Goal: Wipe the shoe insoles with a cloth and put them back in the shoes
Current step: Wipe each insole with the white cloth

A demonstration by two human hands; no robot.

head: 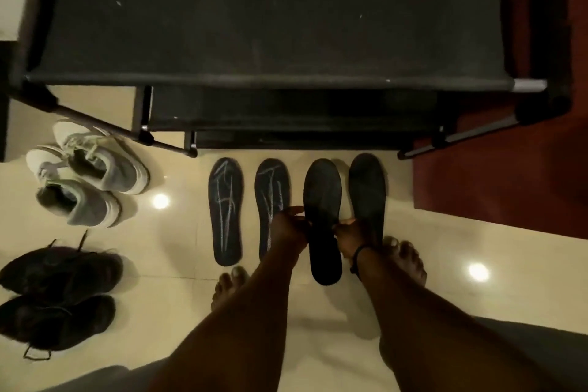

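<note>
**Insole in both hands, no cloth in sight**

The fingers of the left hand pinch one long edge of a plain dark insole, and the right hand pinches the opposite edge, so the insole hangs between them above the floor. It is either being lifted for wiping or laid down; I cannot tell which. No cloth shows anywhere, so the next move, as I judge it, is to get one and free a hand for rubbing.

Just right of the held insole lies another plain insole. Just left of it lie two patterned insoles, side by side. Well to the left stand the grey shoes and, nearer the person, the dark shoes. The grey pair's openings look dark and hollow; the dark pair's insides cannot be made out. Beyond the held insole is a black shoe rack.
</note>
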